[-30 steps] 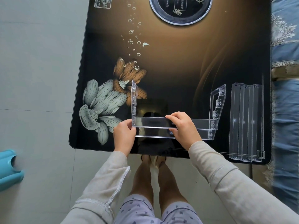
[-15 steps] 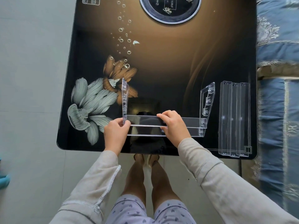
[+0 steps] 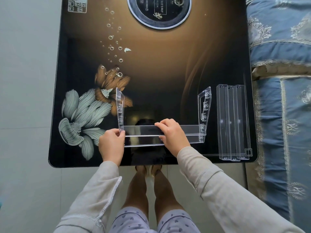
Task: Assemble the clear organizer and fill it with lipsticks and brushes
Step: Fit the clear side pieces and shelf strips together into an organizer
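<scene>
Right hand (image 3: 173, 133) covers clear tray (image 3: 188, 132) middle; left hand (image 3: 111, 143) grips corner.

The far half of the table (image 3: 168, 68) is bare and easy to reach across; near the front, two clear side walls (image 3: 204, 105) stand up with open room between them — a stack of clear trays (image 3: 232, 121) blocks the right edge.

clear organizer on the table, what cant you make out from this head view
- Left joint: left hand covers where the tray meets the left side panel.
- Tray middle: hidden under the right hand.
- Spare trays: transparent and overlapping, count uncertain.
- Lipsticks, brushes: none in view.
</scene>
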A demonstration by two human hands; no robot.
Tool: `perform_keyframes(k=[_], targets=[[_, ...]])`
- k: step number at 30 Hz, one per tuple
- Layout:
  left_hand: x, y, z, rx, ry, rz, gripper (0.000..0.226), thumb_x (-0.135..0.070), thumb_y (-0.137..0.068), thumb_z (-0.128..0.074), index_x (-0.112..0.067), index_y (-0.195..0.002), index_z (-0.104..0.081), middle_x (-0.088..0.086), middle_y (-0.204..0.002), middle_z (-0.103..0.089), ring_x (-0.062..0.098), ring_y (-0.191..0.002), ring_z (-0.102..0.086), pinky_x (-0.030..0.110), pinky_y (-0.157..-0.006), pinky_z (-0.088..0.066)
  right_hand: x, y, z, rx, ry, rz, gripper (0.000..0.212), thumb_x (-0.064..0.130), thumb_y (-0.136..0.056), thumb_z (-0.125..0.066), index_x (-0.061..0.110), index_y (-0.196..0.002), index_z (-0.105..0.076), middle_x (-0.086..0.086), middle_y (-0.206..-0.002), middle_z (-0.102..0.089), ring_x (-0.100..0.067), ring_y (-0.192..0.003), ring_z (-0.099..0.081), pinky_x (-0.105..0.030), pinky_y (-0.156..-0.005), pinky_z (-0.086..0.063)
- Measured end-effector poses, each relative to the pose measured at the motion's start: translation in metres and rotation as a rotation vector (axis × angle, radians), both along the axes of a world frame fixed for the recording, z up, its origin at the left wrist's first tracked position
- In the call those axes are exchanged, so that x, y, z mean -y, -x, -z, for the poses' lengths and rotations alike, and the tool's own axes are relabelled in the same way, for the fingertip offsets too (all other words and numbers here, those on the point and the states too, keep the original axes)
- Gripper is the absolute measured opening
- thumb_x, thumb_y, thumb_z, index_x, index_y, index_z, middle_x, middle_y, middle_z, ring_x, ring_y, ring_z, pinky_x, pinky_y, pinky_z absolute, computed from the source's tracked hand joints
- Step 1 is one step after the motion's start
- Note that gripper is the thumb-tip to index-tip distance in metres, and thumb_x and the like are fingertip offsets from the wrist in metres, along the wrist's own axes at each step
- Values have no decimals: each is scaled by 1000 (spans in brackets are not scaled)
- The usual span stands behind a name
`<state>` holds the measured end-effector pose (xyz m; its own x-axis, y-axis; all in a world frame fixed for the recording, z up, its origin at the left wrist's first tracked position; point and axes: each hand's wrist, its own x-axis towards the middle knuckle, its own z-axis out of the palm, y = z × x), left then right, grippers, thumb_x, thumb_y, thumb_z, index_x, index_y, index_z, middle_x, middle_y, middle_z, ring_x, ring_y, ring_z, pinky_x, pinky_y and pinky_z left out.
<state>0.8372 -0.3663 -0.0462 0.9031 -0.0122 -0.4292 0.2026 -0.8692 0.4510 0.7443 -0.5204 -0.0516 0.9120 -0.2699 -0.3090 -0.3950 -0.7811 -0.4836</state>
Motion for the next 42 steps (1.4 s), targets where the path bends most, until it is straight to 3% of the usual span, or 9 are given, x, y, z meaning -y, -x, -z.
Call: perform_keyframes(k=[4, 7, 12, 16, 18, 21, 25, 34, 42], targets=[[3, 0, 2, 25, -42, 49, 25, -23, -87, -57, -4, -83, -73, 20, -77, -72, 31, -68, -52, 28, -63, -34, 3, 1, -1, 20, 4, -30, 50, 1, -79, -64, 6, -127, -53, -12, -118, -59, -28, -111, -52, -34, -97, -41], [6, 1, 2, 54, -53, 81, 25, -21, -87, -57, -2, -84, -74, 24, -78, -71, 40, -75, -59, 28, -64, -33, 4, 14, -9, 155, 3, 42, 50, -2, -70, -72, -1, -118, -59, -17, -109, -64, -31, -105, -59, -36, -96, -48], [7, 2, 3, 72, -53, 86, 25, -20, -87, -58, -1, -84, -74, 27, -78, -71, 43, -80, -61, 30, -66, -34, 13, 60, -20, 456, 75, 633, 25, 3, -79, -64, -1, -105, -64, -15, -102, -65, -20, -99, -55, -29, -92, -44], [7, 1, 4, 65, -56, 92, 25, -20, -86, -58, -1, -83, -73, 28, -79, -70, 45, -80, -61, 34, -67, -40, 38, 68, -18, 218, -107, 1124, 39, 6, -86, -59, 2, -124, -53, -14, -122, -58, -27, -111, -55, -33, -98, -43], [7, 2, 5, 58, -57, 86, 25, -20, -86, -58, -1, -82, -73, 29, -79, -70, 45, -80, -60, 34, -68, -40, 51, 65, -15, 64, -219, 1145, 40, 8, -88, -56, 4, -127, -52, -13, -124, -61, -26, -114, -56, -29, -101, -39], [6, 2, 5, 59, -50, 83, 25, -20, -86, -58, -1, -82, -73, 28, -78, -70, 45, -80, -60, 34, -67, -40, 57, 61, -15, 0, -164, 1081, 31, 7, -90, -52, 3, -119, -61, -15, -113, -69, -29, -107, -61, -27, -98, -40], [7, 2, 4, 65, -46, 94, 25, -19, -86, -58, 0, -83, -73, 28, -80, -71, 45, -81, -61, 39, -72, -46, 59, 59, -14, -14, -53, 1018, 25, 11, -90, -54, 4, -110, -67, -17, -102, -73, -34, -95, -65, -27, -87, -45], [6, 3, 6, 55, -54, 82, 25, -21, -86, -57, -2, -87, -73, 28, -85, -71, 46, -86, -61, 39, -75, -46, 64, 60, -9, -34, 77, 964, 22, 17, -89, -57, 7, -103, -70, -18, -94, -74, -34, -88, -66, -30, -80, -50], [7, 5, 8, 76, -69, 74, 25, -22, -86, -58, -3, -89, -73, 27, -82, -71, 45, -84, -62, 39, -75, -47, 62, 58, -4, 23, -4, 1099, 13, 11, -84, -62, 3, -91, -70, -14, -89, -74, -26, -80, -65, -14, -69, -36]])
